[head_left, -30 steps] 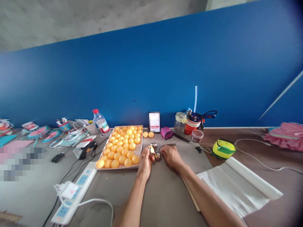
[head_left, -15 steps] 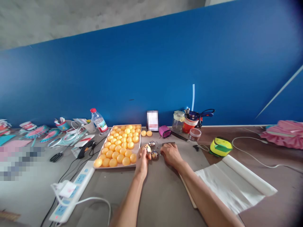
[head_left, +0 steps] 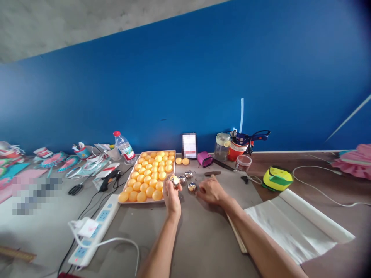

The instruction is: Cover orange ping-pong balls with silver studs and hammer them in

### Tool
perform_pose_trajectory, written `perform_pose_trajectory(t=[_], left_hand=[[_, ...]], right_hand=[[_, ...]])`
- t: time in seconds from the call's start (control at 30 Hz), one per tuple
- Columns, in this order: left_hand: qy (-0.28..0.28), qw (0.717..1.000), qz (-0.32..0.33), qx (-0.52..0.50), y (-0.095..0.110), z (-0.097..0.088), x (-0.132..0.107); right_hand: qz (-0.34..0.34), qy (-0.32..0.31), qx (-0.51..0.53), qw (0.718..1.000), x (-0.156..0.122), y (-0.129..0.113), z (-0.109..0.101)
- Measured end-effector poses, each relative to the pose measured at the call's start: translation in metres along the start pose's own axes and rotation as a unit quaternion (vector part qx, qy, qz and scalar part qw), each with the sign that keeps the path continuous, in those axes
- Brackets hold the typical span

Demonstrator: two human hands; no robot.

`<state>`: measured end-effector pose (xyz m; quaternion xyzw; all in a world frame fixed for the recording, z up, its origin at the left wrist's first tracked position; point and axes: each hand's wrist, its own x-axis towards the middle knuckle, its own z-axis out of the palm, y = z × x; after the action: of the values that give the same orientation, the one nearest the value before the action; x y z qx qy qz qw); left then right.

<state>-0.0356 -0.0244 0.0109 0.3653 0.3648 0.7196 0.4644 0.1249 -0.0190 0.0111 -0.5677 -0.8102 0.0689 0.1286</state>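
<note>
My left hand (head_left: 172, 196) is closed around a small ball (head_left: 174, 180), partly covered in shiny mirror tiles with yellow showing on top. Just to its right, several small mirror-tiled balls (head_left: 192, 188) rest on the grey mat (head_left: 197, 235). My right hand (head_left: 212, 191) lies low over the mat with its fingers curled, the fingertips close to the nearest mirror-tiled ball. Whatever its fingers may pinch is too small to make out. A dark flat strip (head_left: 212, 173) lies just beyond that hand.
Left of my hands, a shallow tray (head_left: 170, 202) holds many orange balls. A power strip (head_left: 95, 231), a water bottle (head_left: 125, 148) and scissors (head_left: 75, 189) lie farther left. At the right are a lidded jar (head_left: 222, 148), a yellow-green pouch (head_left: 277, 178) and a white cloth (head_left: 295, 227).
My left hand has shifted left with its ball, uncovering another mirror-tiled ball. My right hand has drawn back from the dark strip, its fingers now more curled. The view has shifted slightly.
</note>
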Motion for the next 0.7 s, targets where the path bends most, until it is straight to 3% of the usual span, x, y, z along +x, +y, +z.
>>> perform_pose_trajectory(t=[0.13,0.23,0.33,0.43,0.57,0.7], left_hand=[[0.017,1.000,0.019,0.003,0.005,0.003,-0.001],[0.035,0.999,0.035,0.011,0.007,0.003,-0.003],[0.039,0.997,0.057,0.034,0.009,0.002,-0.004],[0.036,0.996,0.070,0.053,0.011,0.000,-0.004],[0.044,0.995,0.076,0.050,0.010,-0.001,-0.002],[0.043,0.995,0.062,0.058,0.007,-0.002,-0.002]], right_hand=[[-0.005,0.083,0.072,0.994,-0.002,-0.006,-0.005],[-0.069,0.114,0.128,0.983,-0.004,-0.018,-0.005],[-0.160,0.067,0.152,0.973,-0.007,-0.035,-0.005],[-0.210,-0.007,0.118,0.971,-0.010,-0.049,-0.001],[-0.205,-0.065,0.052,0.975,-0.010,-0.055,0.010],[-0.188,-0.075,0.033,0.979,-0.007,-0.052,0.018]])
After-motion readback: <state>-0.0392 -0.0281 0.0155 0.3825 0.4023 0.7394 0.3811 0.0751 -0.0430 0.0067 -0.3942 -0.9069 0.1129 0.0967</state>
